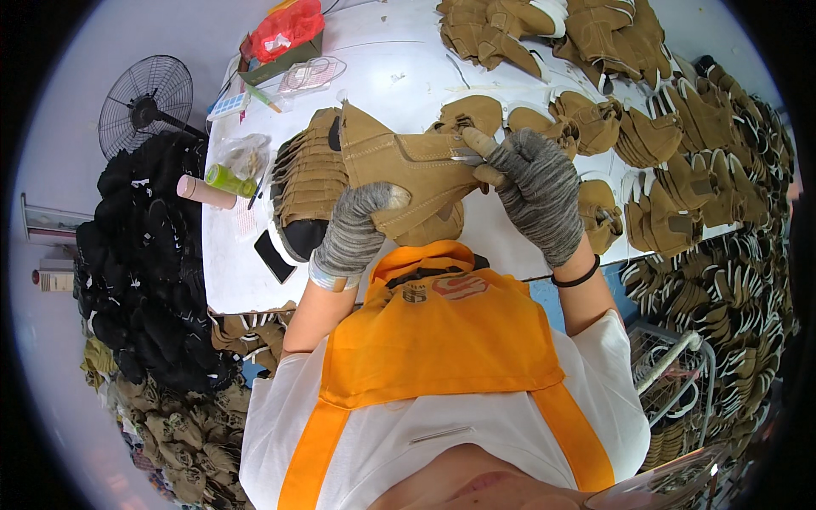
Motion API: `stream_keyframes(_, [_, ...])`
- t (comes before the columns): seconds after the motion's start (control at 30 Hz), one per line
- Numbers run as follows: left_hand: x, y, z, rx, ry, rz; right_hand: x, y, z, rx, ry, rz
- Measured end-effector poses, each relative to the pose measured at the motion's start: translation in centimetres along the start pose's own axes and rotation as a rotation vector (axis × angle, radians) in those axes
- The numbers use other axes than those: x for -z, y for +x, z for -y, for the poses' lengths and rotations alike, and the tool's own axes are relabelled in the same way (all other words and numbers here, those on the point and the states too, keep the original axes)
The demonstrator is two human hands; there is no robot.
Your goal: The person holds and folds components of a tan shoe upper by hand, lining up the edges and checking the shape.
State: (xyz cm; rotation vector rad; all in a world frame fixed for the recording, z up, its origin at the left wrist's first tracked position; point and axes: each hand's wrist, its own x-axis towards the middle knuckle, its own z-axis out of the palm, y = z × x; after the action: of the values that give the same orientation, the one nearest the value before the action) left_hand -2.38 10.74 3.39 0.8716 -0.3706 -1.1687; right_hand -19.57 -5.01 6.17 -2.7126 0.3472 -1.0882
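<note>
Through the head view I have the brown suede piece (378, 144) raised over the white table (382, 72), near its front edge. My left hand (357, 223) pinches its lower side; my right hand (540, 195) pinches what looks like a metal tool (465, 156) against it. I judge this as edge work; next calls for steady tension. Brown stacks (653, 136) line the table's right.

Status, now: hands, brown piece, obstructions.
Left hand gripping brown piece, lower left. Right hand at its right end, metallic tool at fingertips. Stacked brown pieces close at left.
</note>
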Motion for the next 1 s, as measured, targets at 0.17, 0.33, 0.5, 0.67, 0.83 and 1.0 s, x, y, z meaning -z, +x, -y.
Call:
stream_keyframes(0.17, [0.4,0.2,0.4,-0.076,0.086,0.092,0.2,0.1,-0.6,0.075,0.010,-0.053])
stream_keyframes(0.33, [0.6,0.0,0.6,-0.054,0.018,0.156,0.4,-0.1,-0.9,0.103,-0.033,0.014])
stream_keyframes(0.5, [0.8,0.3,0.4,-0.018,-0.007,0.105,0.1,0.0,-0.2,0.082,-0.087,-0.029])
stream_keyframes(0.67, [-0.7,-0.1,-0.4,0.035,-0.060,0.075,-1.2,-0.8,-1.1,0.122,-0.179,-0.138])
stream_keyframes(0.83, [-0.8,-0.3,-0.5,0.047,-0.092,0.065,-1.4,-0.6,-1.0,0.062,-0.152,-0.035])
stream_keyframes(1.0, [-1.0,-0.2,-0.7,0.054,-0.130,0.094,-1.0,-0.3,-0.6,0.077,-0.177,-0.051])
